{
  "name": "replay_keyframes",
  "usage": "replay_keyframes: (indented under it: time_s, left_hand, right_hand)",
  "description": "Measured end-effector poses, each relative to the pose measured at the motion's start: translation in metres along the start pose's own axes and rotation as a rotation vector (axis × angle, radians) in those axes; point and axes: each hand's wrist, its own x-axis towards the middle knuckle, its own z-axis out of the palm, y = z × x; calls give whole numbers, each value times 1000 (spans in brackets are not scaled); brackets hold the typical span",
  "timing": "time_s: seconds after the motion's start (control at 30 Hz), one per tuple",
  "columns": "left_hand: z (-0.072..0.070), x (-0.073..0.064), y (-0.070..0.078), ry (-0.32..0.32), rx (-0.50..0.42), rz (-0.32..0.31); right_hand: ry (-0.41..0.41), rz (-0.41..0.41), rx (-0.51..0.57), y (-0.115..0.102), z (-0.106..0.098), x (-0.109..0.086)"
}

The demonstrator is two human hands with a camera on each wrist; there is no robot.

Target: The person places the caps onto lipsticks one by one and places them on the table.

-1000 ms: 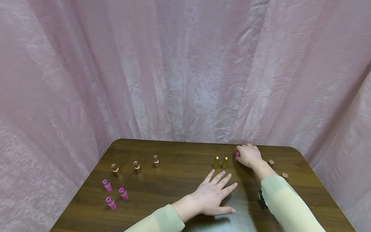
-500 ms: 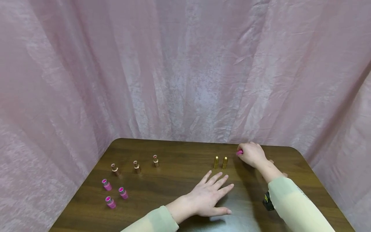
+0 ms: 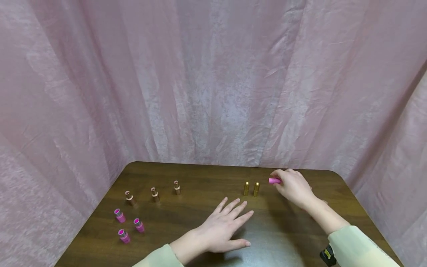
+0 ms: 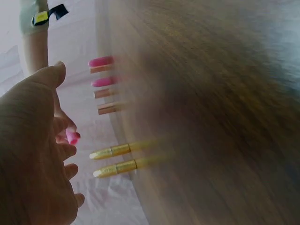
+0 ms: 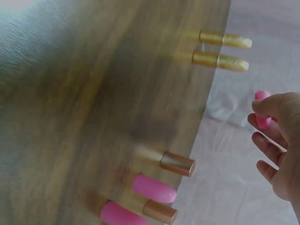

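Note:
My right hand (image 3: pixel 295 187) pinches a small pink lipstick cap (image 3: pixel 274 181) between thumb and fingers. The cap lies on its side above the table, pointing left. In the right wrist view, both ends of this pink cap (image 5: pixel 263 121) stick out past the thumb. My left hand (image 3: pixel 223 227) is palm down with its fingers spread, over the middle of the table, holding nothing. Two gold lipsticks (image 3: pixel 256 189) stand upright between the hands, near the far edge. Below the right hand, copper caps (image 5: pixel 177 164) and pink caps (image 5: pixel 154 188) stand on the table, mostly hidden in the head view.
Three uncapped copper lipstick tubes (image 3: pixel 154 194) stand at the table's back left. Three uncapped pink tubes (image 3: pixel 123 236) are grouped in front of them. A pink curtain (image 3: pixel 213 85) hangs behind the wooden table (image 3: pixel 207 172).
My right hand has lifted the pink cap and tipped it to lie level. My left hand has slid left, away from the gold lipsticks, fingers still spread.

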Motion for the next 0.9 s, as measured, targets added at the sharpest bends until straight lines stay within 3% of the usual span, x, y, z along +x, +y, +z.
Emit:
replay_keyframes:
  time_s: [0.23, 0.4, 0.7, 0.8, 0.9]
  left_hand:
    - [-10, -28, -14, 114, -17, -37]
    - [-21, -57, -31, 216, -44, -136]
    - [-42, -138, -64, 504, -119, -398]
    - [-50, -169, -75, 547, -136, -493]
    - [-56, -198, -86, 544, -168, -599]
  right_hand:
    - [120, -150, 31, -18, -6, -20]
    - [136, -199, 38, -30, -6, -31]
    - [106, -242, 44, -45, 3, -46]
    - [103, -249, 43, -47, 5, -50]
    - [109, -263, 42, -47, 7, -52]
